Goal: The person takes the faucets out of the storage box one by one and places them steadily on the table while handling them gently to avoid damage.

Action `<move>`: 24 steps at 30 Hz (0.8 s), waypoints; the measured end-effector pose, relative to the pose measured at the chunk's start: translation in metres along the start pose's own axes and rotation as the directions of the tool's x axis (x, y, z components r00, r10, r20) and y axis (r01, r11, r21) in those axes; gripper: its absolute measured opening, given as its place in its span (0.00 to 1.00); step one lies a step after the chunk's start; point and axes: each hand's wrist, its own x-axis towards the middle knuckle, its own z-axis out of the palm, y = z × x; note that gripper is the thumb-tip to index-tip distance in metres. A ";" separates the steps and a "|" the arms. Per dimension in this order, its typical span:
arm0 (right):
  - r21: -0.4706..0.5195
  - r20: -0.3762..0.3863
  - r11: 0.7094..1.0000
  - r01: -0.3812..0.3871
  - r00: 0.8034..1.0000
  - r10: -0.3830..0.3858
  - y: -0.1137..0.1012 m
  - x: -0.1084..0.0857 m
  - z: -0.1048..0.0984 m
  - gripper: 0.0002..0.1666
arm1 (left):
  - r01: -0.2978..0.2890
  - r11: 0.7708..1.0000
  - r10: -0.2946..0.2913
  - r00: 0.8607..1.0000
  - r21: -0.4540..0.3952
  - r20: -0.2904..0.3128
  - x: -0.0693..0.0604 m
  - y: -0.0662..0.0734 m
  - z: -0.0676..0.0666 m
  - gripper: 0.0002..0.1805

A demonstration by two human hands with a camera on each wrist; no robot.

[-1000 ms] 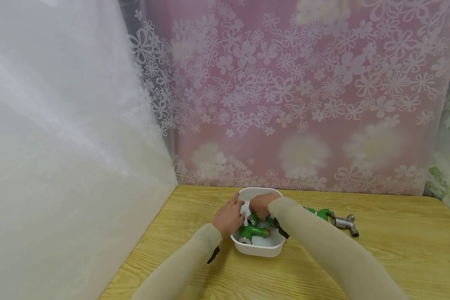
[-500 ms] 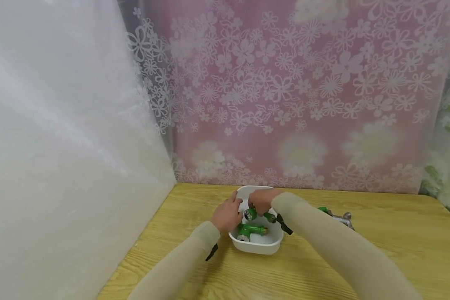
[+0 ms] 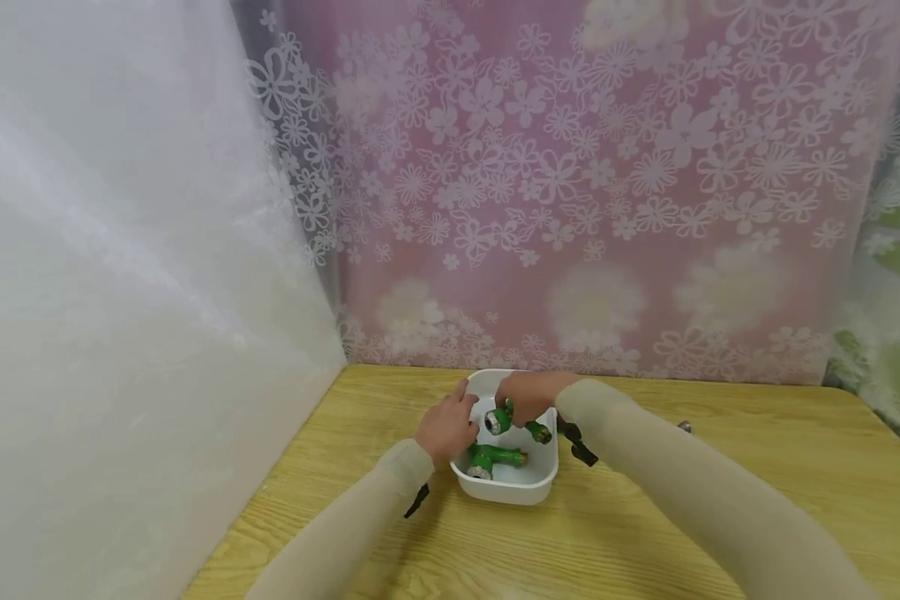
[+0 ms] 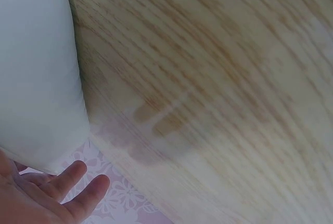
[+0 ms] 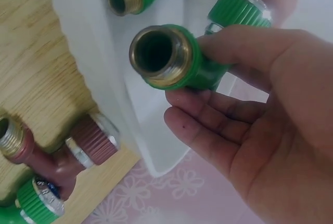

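My right hand (image 3: 532, 396) holds a green angle valve (image 3: 498, 419) over the white plastic basin (image 3: 506, 492). Seen from the right wrist, the valve's brass threaded mouth (image 5: 156, 57) faces the camera, and thumb and fingers pinch its body beside a ribbed green knob (image 5: 239, 13). A second green angle valve (image 3: 495, 457) lies on the basin floor. My left hand (image 3: 444, 429) rests at the basin's left rim. From the left wrist, two of its fingers (image 4: 86, 193) stick out loosely past the white outer wall (image 4: 39, 68); its other fingers are partly hidden.
Right of the basin, a dark red valve (image 5: 57, 164) and another green valve (image 5: 39, 203) lie on the wooden table (image 3: 615, 517). A silver fitting (image 3: 684, 426) peeks out behind my right sleeve. Flowered curtain (image 3: 570, 208) hangs behind, white sheeting (image 3: 135, 292) at left.
My right hand has raised the green valve a little from the basin and drawn slightly right. My left hand stays on the rim. My sleeve now hides most of the fittings at right.
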 end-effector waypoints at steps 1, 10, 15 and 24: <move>0.010 -0.003 1.000 -0.002 1.000 0.002 0.000 -0.003 0.000 0.20 | 0.004 1.000 -0.004 1.000 0.002 0.002 0.000 0.000 0.000 0.25; 0.100 -0.010 0.995 -0.026 1.000 0.027 0.013 -0.026 -0.003 0.22 | 0.017 1.000 -0.017 1.000 -0.010 0.012 0.001 -0.002 0.001 0.26; 0.109 -0.033 0.994 -0.015 0.999 0.019 0.028 -0.036 -0.003 0.22 | 0.017 1.000 -0.017 1.000 -0.007 0.007 0.001 -0.003 0.002 0.25; 0.075 -0.063 0.997 -0.031 0.997 0.035 0.059 -0.066 -0.004 0.23 | 0.022 1.000 -0.022 1.000 -0.010 0.015 0.002 0.001 0.000 0.26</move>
